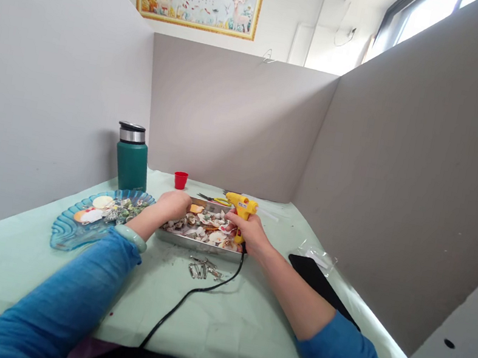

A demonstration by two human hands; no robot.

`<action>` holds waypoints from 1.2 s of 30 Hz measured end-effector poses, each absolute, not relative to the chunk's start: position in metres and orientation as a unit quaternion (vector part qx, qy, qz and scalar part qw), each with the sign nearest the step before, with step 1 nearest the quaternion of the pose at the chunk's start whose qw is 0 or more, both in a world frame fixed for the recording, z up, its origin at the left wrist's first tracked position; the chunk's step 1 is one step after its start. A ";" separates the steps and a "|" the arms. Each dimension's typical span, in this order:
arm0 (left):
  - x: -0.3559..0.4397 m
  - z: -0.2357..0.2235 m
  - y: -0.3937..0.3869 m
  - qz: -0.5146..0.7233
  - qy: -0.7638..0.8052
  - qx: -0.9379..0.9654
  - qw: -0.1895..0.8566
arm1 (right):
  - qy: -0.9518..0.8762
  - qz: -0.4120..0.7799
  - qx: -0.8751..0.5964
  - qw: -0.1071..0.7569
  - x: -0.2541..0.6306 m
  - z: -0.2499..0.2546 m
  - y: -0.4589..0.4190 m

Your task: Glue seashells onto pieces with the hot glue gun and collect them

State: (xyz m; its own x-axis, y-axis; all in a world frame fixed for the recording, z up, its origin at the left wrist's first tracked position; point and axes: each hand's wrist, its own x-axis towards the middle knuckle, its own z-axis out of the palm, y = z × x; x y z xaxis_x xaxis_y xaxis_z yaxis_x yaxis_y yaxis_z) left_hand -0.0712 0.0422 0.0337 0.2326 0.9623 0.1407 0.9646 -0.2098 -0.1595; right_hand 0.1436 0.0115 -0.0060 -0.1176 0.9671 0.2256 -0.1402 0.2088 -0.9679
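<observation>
My right hand (253,234) is wrapped round the handle of a yellow hot glue gun (241,204), held over the right end of a metal tray (199,244), its nozzle pointing left. Many seashells (208,223) fill the tray. At the tray's left end is my left hand (173,206), closed, with its fingertips hidden, so what it pinches cannot be made out. The black cord (201,289) of the glue gun runs down to the front table edge. Several silver metal clips (203,269) lie in front of the tray.
A blue shell-shaped plate (64,228) with shells and small pieces sits left, by a green bottle (131,161). Behind the tray are a red cup (180,180) and a yellow-handled tool (220,201). At right lie a black flat object (321,289) and clear plastic packaging (320,255). Grey partitions enclose the table.
</observation>
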 end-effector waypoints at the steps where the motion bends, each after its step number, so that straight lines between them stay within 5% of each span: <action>1: -0.071 0.034 0.042 -0.003 -0.623 -0.775 0.105 | -0.551 0.504 -0.376 0.548 0.144 -0.006 0.011; 30: -0.065 0.008 0.064 0.022 -0.602 -0.789 0.123 | -0.564 0.497 -0.373 0.544 0.144 -0.007 0.012; 33: -0.070 0.019 0.061 -0.054 -0.610 -0.788 0.070 | -0.566 0.497 -0.372 0.543 0.144 -0.008 0.013; 36: -0.072 0.032 0.055 -0.225 -0.574 -0.778 -0.119 | -0.566 0.499 -0.368 0.543 0.145 -0.008 0.013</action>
